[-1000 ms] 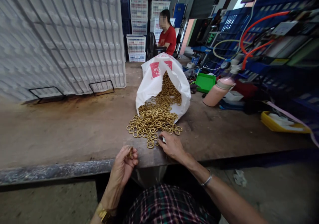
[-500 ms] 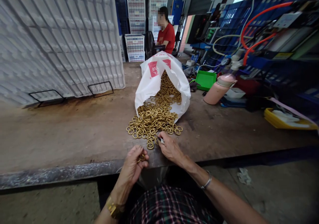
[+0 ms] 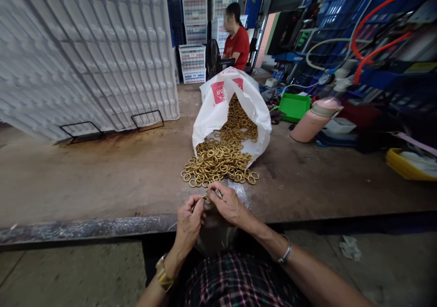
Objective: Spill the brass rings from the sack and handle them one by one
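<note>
Many gold-coloured rings (image 3: 221, 159) spill in a heap from the mouth of a white plastic bag (image 3: 211, 111) with red print. Close to the table's front edge, my left hand (image 3: 190, 216) is closed around a few rings. My right hand (image 3: 228, 203) meets it just in front of the heap, its fingers pinched on a ring (image 3: 205, 198) between the two hands. A small dark and silver object (image 3: 218, 193) shows at the right hand's fingers; what it is I cannot tell.
White ribbed trays (image 3: 102, 61) stand upright at the left by black wire stands (image 3: 147, 119). To the right are a pink bottle (image 3: 314, 119), a green tray (image 3: 294, 107) and a yellow tray (image 3: 409, 165). Beyond the table a person in red (image 3: 237, 43) sits near stacked crates (image 3: 193, 59).
My right hand has moved from the heap's front edge to my left hand, and the fingers of both now come together at a ring. The view has shifted slightly.
</note>
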Demonstrator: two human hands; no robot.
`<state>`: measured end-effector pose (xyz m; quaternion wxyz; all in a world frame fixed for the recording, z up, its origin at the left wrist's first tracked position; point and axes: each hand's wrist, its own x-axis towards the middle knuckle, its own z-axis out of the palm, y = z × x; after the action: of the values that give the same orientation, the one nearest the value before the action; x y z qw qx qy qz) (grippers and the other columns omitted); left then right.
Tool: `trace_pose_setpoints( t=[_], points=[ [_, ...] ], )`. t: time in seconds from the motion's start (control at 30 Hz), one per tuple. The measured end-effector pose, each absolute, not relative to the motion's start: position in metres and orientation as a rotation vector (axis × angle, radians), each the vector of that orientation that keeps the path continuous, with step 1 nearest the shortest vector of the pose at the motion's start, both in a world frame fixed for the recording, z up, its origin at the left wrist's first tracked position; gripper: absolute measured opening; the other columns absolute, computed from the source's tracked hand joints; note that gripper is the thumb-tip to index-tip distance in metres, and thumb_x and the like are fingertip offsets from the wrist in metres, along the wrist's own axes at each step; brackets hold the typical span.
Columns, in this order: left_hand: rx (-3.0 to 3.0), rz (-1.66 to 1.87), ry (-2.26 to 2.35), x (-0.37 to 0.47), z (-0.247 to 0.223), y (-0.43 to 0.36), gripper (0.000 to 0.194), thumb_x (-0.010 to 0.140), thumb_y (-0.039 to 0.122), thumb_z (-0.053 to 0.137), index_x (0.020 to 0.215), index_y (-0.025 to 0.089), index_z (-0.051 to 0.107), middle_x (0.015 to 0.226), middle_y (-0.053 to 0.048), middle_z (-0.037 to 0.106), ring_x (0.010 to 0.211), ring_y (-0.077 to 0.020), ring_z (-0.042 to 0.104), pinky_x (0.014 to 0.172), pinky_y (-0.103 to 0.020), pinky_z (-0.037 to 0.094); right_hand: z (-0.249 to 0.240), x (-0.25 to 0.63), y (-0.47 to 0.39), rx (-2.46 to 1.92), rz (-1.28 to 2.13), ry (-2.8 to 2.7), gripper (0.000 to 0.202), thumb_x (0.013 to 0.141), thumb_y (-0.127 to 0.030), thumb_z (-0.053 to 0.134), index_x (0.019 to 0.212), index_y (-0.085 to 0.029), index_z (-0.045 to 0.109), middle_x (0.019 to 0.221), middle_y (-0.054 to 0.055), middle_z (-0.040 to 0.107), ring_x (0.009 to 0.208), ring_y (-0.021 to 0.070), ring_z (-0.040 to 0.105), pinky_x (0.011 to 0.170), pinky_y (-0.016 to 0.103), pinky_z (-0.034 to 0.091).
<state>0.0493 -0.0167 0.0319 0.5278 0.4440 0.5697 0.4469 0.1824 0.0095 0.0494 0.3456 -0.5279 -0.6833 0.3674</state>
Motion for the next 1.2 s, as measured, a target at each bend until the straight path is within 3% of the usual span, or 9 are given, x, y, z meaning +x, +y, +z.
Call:
trace_pose_setpoints(
  t=[0.17,0.33,0.77,0.97,1.2],
  points=[
    [1.214,1.132,1.368,0.046,0.029,-0.019,0.026,0.076,0.041,0.054,0.079,0.016,0.06,0.058,0.002,0.054,0.047,-0.0077,0.047,0.043,-0.018,0.037,0.048,0.177,0.013,-1.407,1.191,-1.738,0.028,0.083,-0.034,0.041,0.061,-0.018,0.047,0.05,-0.005,0.046,0.049,0.0087,0.042,0.05,0.02,0.032],
    [0.967,1.033,1.204,0.045,0.033,-0.021,0.031,0.077,0.047,0.053,0.079,0.016,0.054,0.057,0.005,0.05,0.043,-0.0066,0.046,0.038,-0.017,0.035,0.045,0.173,0.015,-1.394,1.188,-1.697,0.022,0.08,-0.032,0.044,0.066,-0.018,0.052,0.054,-0.005,0.047,0.051,0.0085,0.04,0.049,0.02,0.03],
    [0.875,1.071,0.957,0.04,0.036,-0.027,0.024,0.082,0.039,0.051,0.077,0.016,0.049,0.06,0.004,0.048,0.046,-0.0053,0.045,0.04,-0.016,0.036,0.057,0.167,0.014,-1.279,1.158,-1.728,0.022,0.083,-0.025,0.039,0.074,-0.016,0.057,0.063,-0.002,0.054,0.062,0.0099,0.05,0.06,0.021,0.037],
    [0.868,1.093,0.95,0.039,0.037,-0.028,0.023,0.082,0.039,0.051,0.076,0.017,0.047,0.06,0.004,0.049,0.046,-0.0055,0.045,0.04,-0.016,0.036,0.051,0.171,0.014,-1.412,0.907,-1.909,0.018,0.081,-0.017,0.039,0.084,-0.018,0.057,0.068,0.0,0.059,0.062,0.0111,0.052,0.06,0.021,0.036],
    [0.963,1.111,0.994,0.036,0.036,-0.026,0.024,0.084,0.039,0.048,0.076,0.017,0.048,0.061,0.004,0.05,0.049,-0.0061,0.046,0.041,-0.016,0.037,0.045,0.171,0.005,-1.439,0.578,-2.297,0.013,0.072,-0.012,0.045,0.079,-0.019,0.055,0.07,0.001,0.062,0.062,0.0125,0.052,0.055,0.024,0.026]
  ],
)
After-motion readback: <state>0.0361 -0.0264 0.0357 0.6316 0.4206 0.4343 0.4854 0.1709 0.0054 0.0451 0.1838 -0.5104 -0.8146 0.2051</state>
